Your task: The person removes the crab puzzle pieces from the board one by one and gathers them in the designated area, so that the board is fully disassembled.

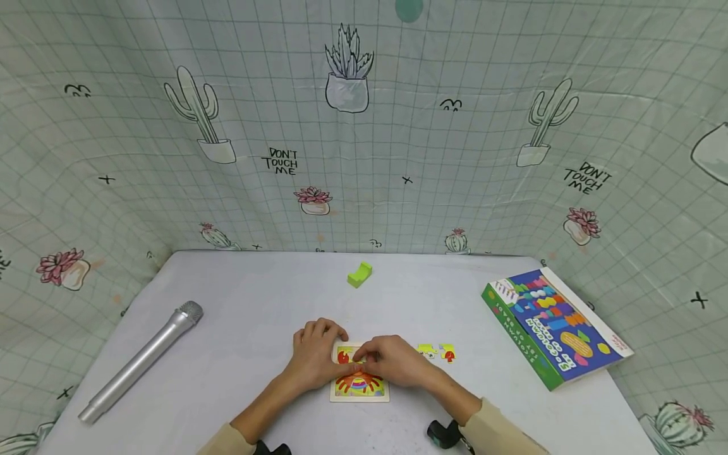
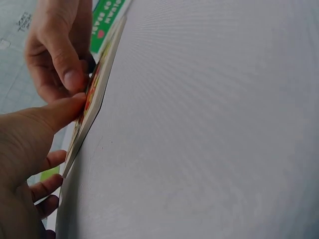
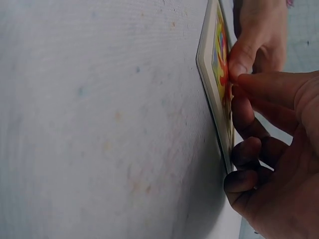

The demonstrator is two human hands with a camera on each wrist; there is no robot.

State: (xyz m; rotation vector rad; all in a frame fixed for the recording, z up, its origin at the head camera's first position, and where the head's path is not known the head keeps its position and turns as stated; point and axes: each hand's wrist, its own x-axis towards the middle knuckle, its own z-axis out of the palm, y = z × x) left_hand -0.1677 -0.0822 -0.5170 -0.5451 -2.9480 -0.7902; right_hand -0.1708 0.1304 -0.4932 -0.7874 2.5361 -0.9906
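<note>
A small framed jigsaw puzzle (image 1: pixel 359 398) with a red and orange crab-like picture lies flat on the table between both hands. My left hand (image 1: pixel 311 359) holds its left side, thumb (image 2: pixel 70 110) on the picture and fingers (image 2: pixel 47 188) curled at the board's outer edge. From the right, my right hand (image 1: pixel 397 361) bends over the upper part, its thumb and forefinger pinching at a puzzle piece near the left thumb; the fingers mostly hide that piece. Just beyond the right hand lie two loose pieces, one yellow (image 1: pixel 426 349) and one yellow and red (image 1: pixel 448 352).
A bright green curved block (image 1: pixel 360 275) lies toward the back of the white table (image 1: pixel 256 291). On the left is a silver microphone (image 1: pixel 142 361); on the right, a blue and green game box (image 1: pixel 560 325). A patterned cloth (image 1: pixel 364 145) hangs behind.
</note>
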